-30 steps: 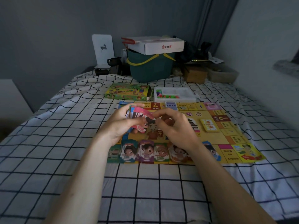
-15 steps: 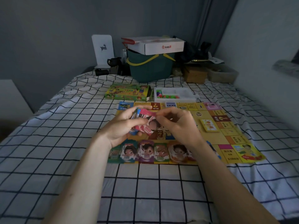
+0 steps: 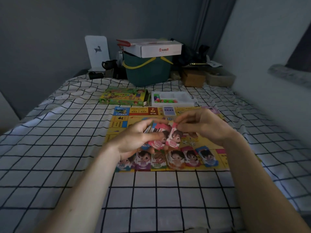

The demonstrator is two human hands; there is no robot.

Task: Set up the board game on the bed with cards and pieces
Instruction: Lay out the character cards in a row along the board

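The left hand [image 3: 134, 140] grips a thick stack of pink-backed paper game cards [image 3: 155, 132], fingers curled under the stack and thumb pressed across its top face. The right hand [image 3: 203, 126] pinches the upper corner of a single pink card printed with a cartoon child's face [image 3: 174, 137], which hangs tilted, its lower edge overlapping the stack. The two hands are close together, joined only through the cards, and both are raised above the yellow square game board [image 3: 121, 125], which lies flat on the bed with the white black-grid sheet [image 3: 67, 148].

Directly below the hands, along the board's near edge, a row of small card piles with cartoon faces [image 3: 168, 159] lies side by side; the printed values are only partly legible. Beyond the right hand, a blue-backed card deck [image 3: 169, 111] rests on the far edge of the board.

Past the board, beyond the left hand, lies a green and yellow cardboard game box [image 3: 123, 98]. Just beside it, beyond the right hand, sits a white plastic tray of small coloured playing pieces [image 3: 173, 99]; the individual pieces are too small to identify.

Well beyond both, at the head of the bed, a dark green plastic basket with yellow handles [image 3: 148, 73] carries a white cardboard carton [image 3: 156, 47].
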